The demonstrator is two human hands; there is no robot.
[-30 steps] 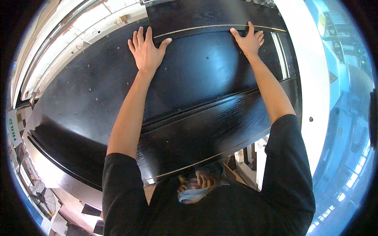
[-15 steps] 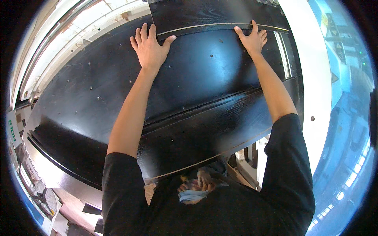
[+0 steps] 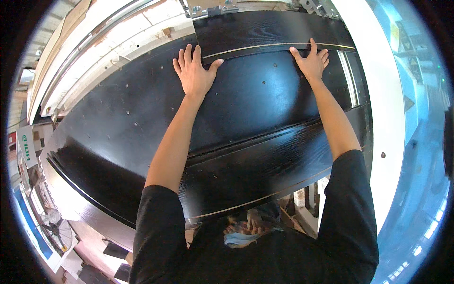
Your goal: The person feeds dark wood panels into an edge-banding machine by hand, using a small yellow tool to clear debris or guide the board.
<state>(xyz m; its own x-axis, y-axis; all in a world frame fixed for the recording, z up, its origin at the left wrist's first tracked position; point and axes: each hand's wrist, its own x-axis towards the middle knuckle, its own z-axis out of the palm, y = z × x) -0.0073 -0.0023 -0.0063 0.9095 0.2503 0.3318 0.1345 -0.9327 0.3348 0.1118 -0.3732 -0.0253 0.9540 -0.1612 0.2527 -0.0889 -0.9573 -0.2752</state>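
A black wood-grain board (image 3: pixel 269 28) with a pale near edge lies across the far side of a dark worktop (image 3: pixel 156 109) dotted with small studs. At that board's left end, my left hand (image 3: pixel 195 75) has its fingers spread, the thumb along the near edge. Farther right along the same edge is my right hand (image 3: pixel 311 65), its thumb and fingers also apart. Neither hand grasps anything. A second black wood-grain board (image 3: pixel 255 177), with a pale strip along its near edge, lies between my forearms and my body.
Metal machine parts (image 3: pixel 213 9) stand beyond the far board. A white panel (image 3: pixel 385 142) borders the worktop on the right, with blue machinery (image 3: pixel 418 102) past it. Bright metal rails (image 3: pixel 349 78) run near the right end. A fan (image 3: pixel 57 229) stands at the lower left.
The whole view has shifted, so the boards and worktop sit lower and farther right, and more machine parts show at the far side. Both hands stay at the far board's near edge.
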